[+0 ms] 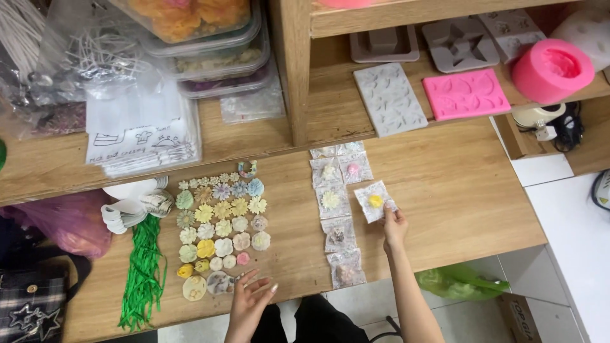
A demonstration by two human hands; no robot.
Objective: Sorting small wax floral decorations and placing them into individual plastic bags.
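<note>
Head view, looking down on a wooden table (pixel 457 190).

Right hand (pixel 394 225): fingers pinched on the lower corner of a small clear packet with a yellow flower piece (pixel 375 201) inside. The packet sits at 12 o'clock from the hand, touching the fingertips, tilted on the table surface. Just beside it at 9 o'clock I see a column of clear packets (pixel 337 216), each holding one small flower piece, running from the shelf edge down toward the table's near edge.

Left hand (pixel 249 297): fingers spread apart, holding nothing, hovering at the near edge of the table. At 11 o'clock from it lies a grid of loose flower pieces (pixel 222 219) in pale yellow, white, green, blue and pink; the nearest pieces are just beside the fingertips. I cannot tell whether a fingertip touches one.

The two hands are well apart, with the packet column between them.

Surface and room: a bundle of green ribbon strips (pixel 145 273) lies at 9 o'clock from the flower grid, with a stack of white tags (pixel 136 206) above it. On the shelf at 12 o'clock rest a grey mould (pixel 389 98), a flat pink mould (pixel 466 94) and a round pink mould (pixel 551 68). Stacked clear boxes (pixel 210 44) stand at upper left. A green bag (pixel 460 282) lies on the white tiled floor (pixel 572 254) under the table's right end.
</note>
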